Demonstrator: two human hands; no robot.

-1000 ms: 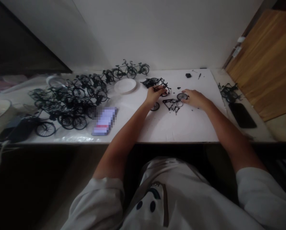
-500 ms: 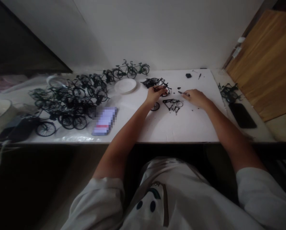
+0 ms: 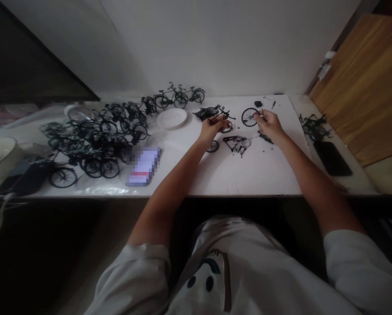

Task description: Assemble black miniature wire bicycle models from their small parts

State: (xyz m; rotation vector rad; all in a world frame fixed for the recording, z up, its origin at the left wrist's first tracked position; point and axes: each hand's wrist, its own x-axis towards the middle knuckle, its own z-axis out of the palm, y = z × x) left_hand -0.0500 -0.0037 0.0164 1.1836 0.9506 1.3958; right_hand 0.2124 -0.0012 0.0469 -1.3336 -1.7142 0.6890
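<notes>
My left hand (image 3: 212, 129) is closed around a small black model bicycle (image 3: 227, 114), whose handlebar and one wheel stick out past the fingers. To its right, my right hand (image 3: 270, 124) pinches a loose spoked wheel (image 3: 249, 117) by its rim, a little apart from the bicycle. A dark slim item (image 3: 266, 138) shows just below the right hand; its kind is unclear. On the white table between the hands and my body lie bicycle frame parts (image 3: 237, 143), and another wheel (image 3: 213, 146) shows beside my left wrist.
Many assembled model bicycles (image 3: 99, 140) crowd the left side. A white round dish (image 3: 172, 118) and a phone with lit screen (image 3: 143, 166) stand left of my arm. Far right are a dark phone (image 3: 332, 158) and more bicycle parts (image 3: 315, 127). A small black block (image 3: 258, 104) lies behind.
My right hand has moved up slightly and now holds a spoked wheel; before, it held a thin pen-like tool. My left hand still grips the model bicycle in about the same place.
</notes>
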